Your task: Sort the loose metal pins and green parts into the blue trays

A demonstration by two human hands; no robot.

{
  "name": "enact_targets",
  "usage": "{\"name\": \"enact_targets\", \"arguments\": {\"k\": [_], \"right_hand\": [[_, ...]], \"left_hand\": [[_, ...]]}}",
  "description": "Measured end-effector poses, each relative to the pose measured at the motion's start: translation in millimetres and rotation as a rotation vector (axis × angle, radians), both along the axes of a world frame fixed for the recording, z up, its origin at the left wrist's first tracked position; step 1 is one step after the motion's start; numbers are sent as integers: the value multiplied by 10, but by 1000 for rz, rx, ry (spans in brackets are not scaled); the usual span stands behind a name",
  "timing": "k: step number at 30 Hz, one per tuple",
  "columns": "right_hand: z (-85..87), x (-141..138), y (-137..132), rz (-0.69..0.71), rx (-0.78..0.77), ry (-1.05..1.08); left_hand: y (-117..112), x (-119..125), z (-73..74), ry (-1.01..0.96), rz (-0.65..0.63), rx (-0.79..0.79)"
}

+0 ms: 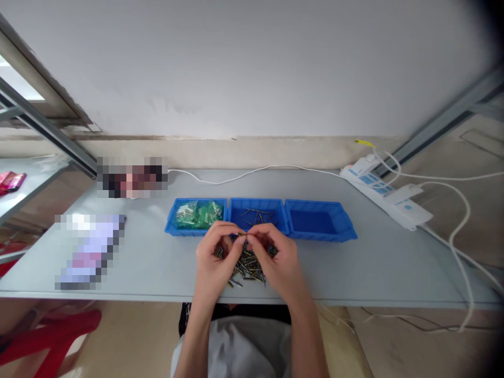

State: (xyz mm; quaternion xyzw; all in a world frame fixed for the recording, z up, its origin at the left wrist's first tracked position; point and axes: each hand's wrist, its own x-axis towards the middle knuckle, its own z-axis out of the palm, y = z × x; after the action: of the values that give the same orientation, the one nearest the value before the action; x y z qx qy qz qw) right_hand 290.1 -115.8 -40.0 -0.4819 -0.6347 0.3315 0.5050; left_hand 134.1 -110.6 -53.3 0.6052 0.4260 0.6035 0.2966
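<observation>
My left hand (220, 253) and my right hand (274, 254) meet just in front of the middle blue bin. Between their thumbs and forefingers they pinch a small, thin metal pin (241, 234), dark with a brassy tint; the fingertips cover most of it. Beneath them a pile of similar thin metal pins (249, 266) lies on the grey table, partly hidden by both hands. A few pins of this kind (258, 216) are scattered in the middle blue bin (235, 207).
The left blue bin (169, 226) holds green and clear bags of small pale parts. A third blue bin (315, 216) adjoins on the right. Further right lies a white power strip (388, 194) with cables. Blurred-out items rest at the left; the table's front edge (137, 301) runs near my body.
</observation>
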Motion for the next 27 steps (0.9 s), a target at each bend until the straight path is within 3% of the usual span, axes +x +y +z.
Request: {"name": "enact_targets", "arguments": {"k": [6, 22, 24, 27], "right_hand": [[49, 136, -31, -91, -4, -129], [15, 128, -31, -21, 67, -57], [7, 94, -16, -104, 92, -37], [-33, 64, 36, -365, 132, -33]], "left_hand": [[-6, 52, -22, 136, 22, -40], [50, 49, -55, 181, -22, -61], [50, 53, -57, 184, -10, -83], [43, 47, -44, 144, 52, -97]]}}
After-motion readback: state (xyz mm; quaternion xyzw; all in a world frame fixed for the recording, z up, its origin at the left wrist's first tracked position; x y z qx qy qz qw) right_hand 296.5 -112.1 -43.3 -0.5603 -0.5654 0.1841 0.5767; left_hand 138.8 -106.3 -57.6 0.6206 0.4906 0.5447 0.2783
